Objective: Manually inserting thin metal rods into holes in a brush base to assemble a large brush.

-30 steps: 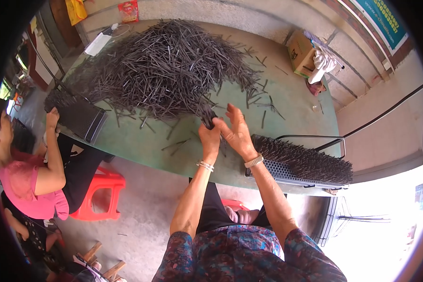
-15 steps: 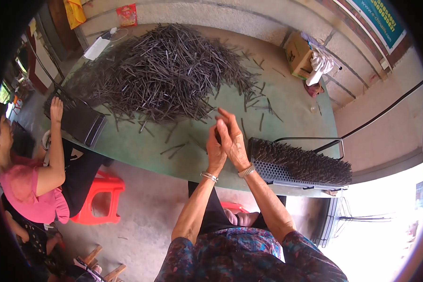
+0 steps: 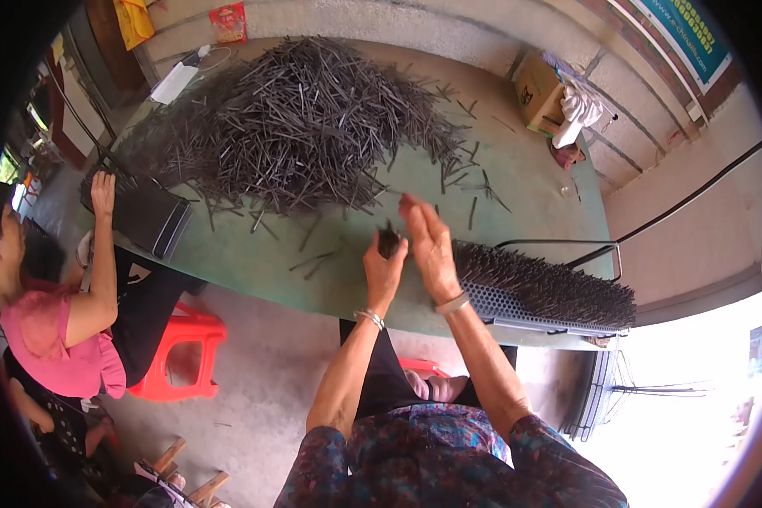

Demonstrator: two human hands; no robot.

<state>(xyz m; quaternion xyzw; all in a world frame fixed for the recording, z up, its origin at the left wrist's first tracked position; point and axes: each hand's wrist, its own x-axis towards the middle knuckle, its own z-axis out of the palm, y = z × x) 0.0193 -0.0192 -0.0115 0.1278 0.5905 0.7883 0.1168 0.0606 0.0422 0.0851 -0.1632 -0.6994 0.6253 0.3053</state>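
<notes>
My left hand [image 3: 384,269] is closed around a small bundle of dark sticks [image 3: 389,243], their ends poking out above the fist. Just to its right, my right hand [image 3: 430,245] is raised with fingers stretched out and nothing visible in it; its fingertips are slightly blurred. Beyond both hands, a big heap of thin dark sticks [image 3: 305,127] covers much of the green table [image 3: 364,292]. Beside my right wrist stands a long perforated rack [image 3: 491,303], its holes packed with many upright dark sticks [image 3: 559,288].
At the left a person in a pink top [image 3: 51,339] works by another dark rack [image 3: 148,220]. A red plastic stool [image 3: 182,356] stands on the floor there. A cardboard box [image 3: 540,93] with white cloth [image 3: 580,110] sits at the far right. Loose sticks [image 3: 313,262] lie scattered before the heap.
My hands, pressed together before, have come apart. The right has moved slightly right with its fingers straight, and the bundle in my left hand now shows.
</notes>
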